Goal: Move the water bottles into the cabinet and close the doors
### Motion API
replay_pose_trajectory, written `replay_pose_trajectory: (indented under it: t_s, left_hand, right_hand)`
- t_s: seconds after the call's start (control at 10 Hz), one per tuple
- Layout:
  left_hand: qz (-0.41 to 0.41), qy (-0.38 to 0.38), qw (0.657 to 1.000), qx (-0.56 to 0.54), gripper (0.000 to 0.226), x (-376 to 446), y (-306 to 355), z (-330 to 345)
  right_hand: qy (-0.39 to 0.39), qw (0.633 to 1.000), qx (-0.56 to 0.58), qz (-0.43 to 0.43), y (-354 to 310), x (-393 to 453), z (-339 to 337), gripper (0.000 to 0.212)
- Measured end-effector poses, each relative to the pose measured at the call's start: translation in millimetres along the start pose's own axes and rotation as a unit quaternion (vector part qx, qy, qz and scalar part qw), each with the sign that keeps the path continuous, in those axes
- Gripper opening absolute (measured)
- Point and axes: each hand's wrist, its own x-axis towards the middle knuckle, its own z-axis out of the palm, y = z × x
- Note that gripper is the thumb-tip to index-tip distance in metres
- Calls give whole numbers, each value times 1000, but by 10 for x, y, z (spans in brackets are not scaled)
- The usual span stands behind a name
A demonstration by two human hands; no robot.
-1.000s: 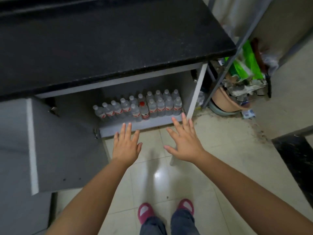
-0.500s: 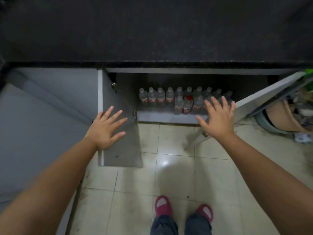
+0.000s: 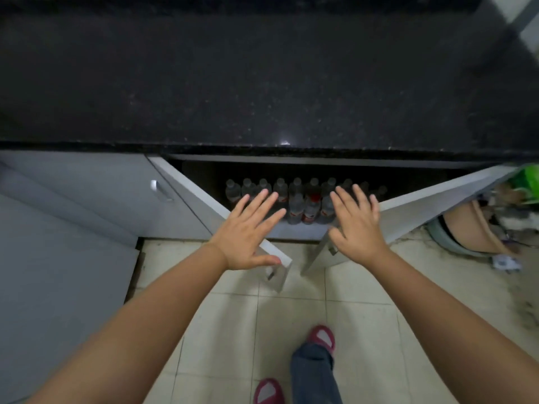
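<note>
Both hands flat, fingers spread, holding nothing. Left hand (image 3: pixel 248 234) on left door (image 3: pixel 204 196), right hand (image 3: pixel 357 228) on right door (image 3: pixel 431 202), both half-shut. Bottles (image 3: pixel 303 199) beyond fingertips inside cabinet (image 3: pixel 294 231), under counter (image 3: pixel 262 74).

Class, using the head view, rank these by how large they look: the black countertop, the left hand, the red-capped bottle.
1. black countertop
2. left hand, though nearness to the camera enlarges it
3. red-capped bottle
</note>
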Motion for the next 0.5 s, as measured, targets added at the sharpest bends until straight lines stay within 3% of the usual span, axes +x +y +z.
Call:
replay_pose_trajectory:
  t_s: [0.1, 0.2, 0.3, 0.4, 0.5]
  left_hand:
    - [-24, 28, 999, 27, 88, 326, 15, 26]
    - [-71, 88, 992, 53, 90, 570, 11, 109]
    - [-96, 180, 975, 88, 87, 770, -37, 239]
    - [-125, 193, 970, 84, 79, 1003, -15, 235]
    - [-157, 262, 947, 103, 73, 1195, 38, 288]
  right_hand:
    - [73, 994, -60, -55, 103, 96, 105, 73]
    - [119, 989, -47, -76, 175, 185, 156, 51]
    - [147, 983, -24, -110, 252, 305, 135, 45]
    - [124, 984, -50, -115, 390, 419, 106, 47]
    - [239, 964, -51, -108, 607, 507, 247, 43]
